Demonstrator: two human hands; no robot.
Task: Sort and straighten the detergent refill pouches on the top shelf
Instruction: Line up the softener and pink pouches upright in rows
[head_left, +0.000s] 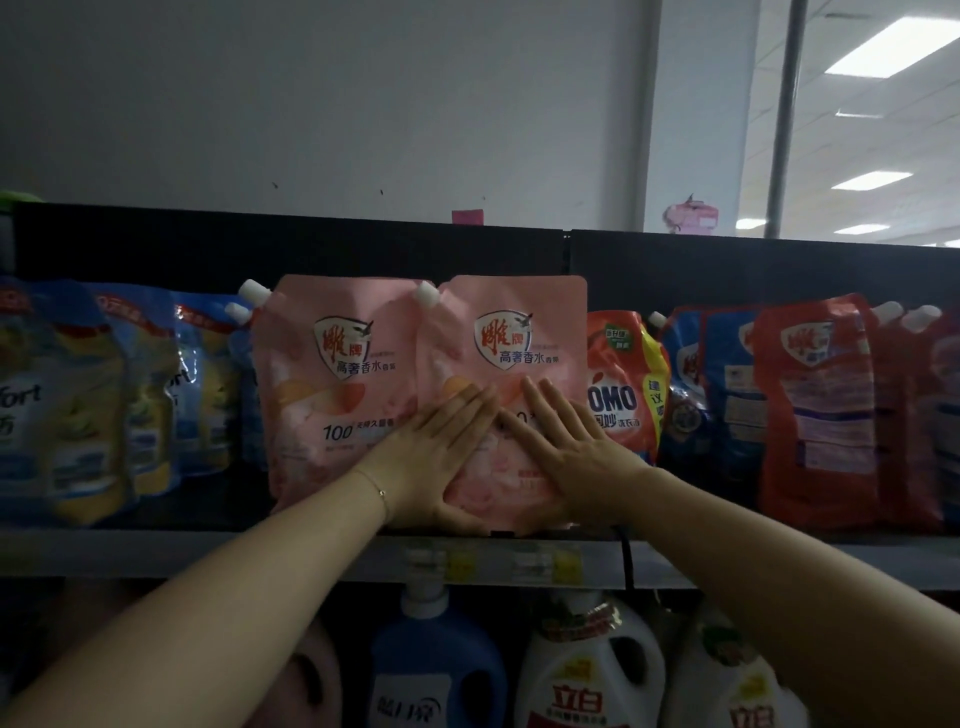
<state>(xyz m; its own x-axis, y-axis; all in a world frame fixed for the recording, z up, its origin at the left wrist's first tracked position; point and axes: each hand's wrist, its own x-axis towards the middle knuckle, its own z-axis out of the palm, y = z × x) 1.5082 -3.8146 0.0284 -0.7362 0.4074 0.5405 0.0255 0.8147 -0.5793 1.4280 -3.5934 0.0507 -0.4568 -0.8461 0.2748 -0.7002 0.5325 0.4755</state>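
The left hand (434, 457) and right hand (569, 454) lay flat, fingers straight, pressing on the lower front of a pink pouch (524, 332) that stood on the top shelf (156, 552) beside its twin (332, 374). It looked soft, liquid-heavy low down and slick-skinned. I judged it best handled by its sides or sealed edges, not its spout (426, 293).
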